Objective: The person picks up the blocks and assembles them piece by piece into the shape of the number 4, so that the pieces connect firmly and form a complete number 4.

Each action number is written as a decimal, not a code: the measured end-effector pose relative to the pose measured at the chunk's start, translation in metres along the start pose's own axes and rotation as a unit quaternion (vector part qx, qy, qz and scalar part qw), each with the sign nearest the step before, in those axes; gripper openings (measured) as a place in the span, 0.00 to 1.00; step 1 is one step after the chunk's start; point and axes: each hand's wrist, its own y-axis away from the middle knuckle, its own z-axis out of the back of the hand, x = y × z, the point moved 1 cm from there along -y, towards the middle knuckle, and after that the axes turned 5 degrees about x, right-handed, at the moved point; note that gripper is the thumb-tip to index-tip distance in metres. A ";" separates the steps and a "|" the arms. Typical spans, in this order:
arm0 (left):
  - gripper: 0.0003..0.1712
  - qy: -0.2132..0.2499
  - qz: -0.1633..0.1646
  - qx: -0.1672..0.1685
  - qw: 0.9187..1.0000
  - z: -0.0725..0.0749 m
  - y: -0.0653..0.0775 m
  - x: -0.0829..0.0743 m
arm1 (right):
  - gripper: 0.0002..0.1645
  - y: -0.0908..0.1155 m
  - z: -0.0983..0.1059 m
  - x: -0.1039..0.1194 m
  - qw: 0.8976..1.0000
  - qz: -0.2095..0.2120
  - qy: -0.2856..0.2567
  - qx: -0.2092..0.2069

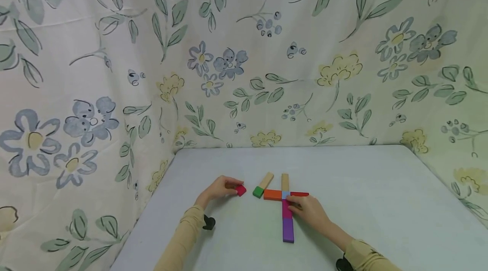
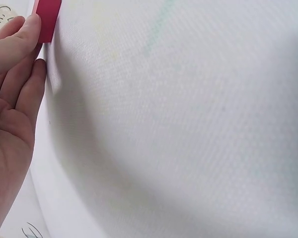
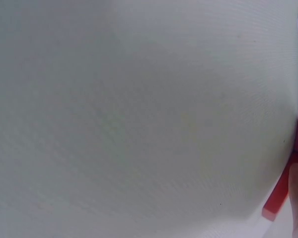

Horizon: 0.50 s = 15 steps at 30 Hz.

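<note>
A person sits at a pale grey table (image 1: 381,186) backed by floral cloth (image 1: 244,51), both forearms in tan sleeves (image 1: 183,237). Take the small light-blue block (image 1: 286,195) at the centre of a cross of coloured wooden blocks as the landmark. An orange block (image 1: 272,194) lies touching its left side, a natural-wood block (image 1: 285,181) runs away from it toward the cloth, and a red block (image 1: 301,194) extends to its right. Toward the person from it lie a magenta block (image 1: 286,211) and then a purple block (image 1: 288,230) in one line. Further left of the orange block lies a separate slanted piece, a green block (image 1: 258,192) joined to a second natural-wood block (image 1: 266,180).

The right hand (image 1: 309,210) rests just right of the landmark, fingers lying on the magenta and red blocks; whether it grips them cannot be told. The left hand (image 1: 221,187) is well left of the landmark, its fingertips pinching a small crimson block (image 1: 240,190) on the table.
</note>
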 end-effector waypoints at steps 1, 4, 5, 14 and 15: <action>0.21 -0.001 0.000 0.000 1.000 0.000 0.000 0.001 | 0.17 0.000 0.000 0.000 1.000 0.000 0.000 -0.001; 0.20 -0.002 0.001 -0.002 1.000 0.000 0.000 0.002 | 0.17 0.000 0.000 0.000 1.000 -0.003 0.000 -0.001; 0.20 -0.003 0.003 -0.003 1.000 0.000 0.000 0.002 | 0.17 0.000 -0.001 0.000 1.000 -0.005 0.000 0.000; 0.20 0.008 0.026 -0.006 1.000 0.000 0.002 -0.001 | 0.18 -0.001 -0.001 0.000 1.000 -0.007 0.002 0.006; 0.20 0.010 0.027 -0.005 1.000 0.000 0.002 -0.001 | 0.18 -0.001 -0.001 0.000 1.000 -0.008 -0.001 0.006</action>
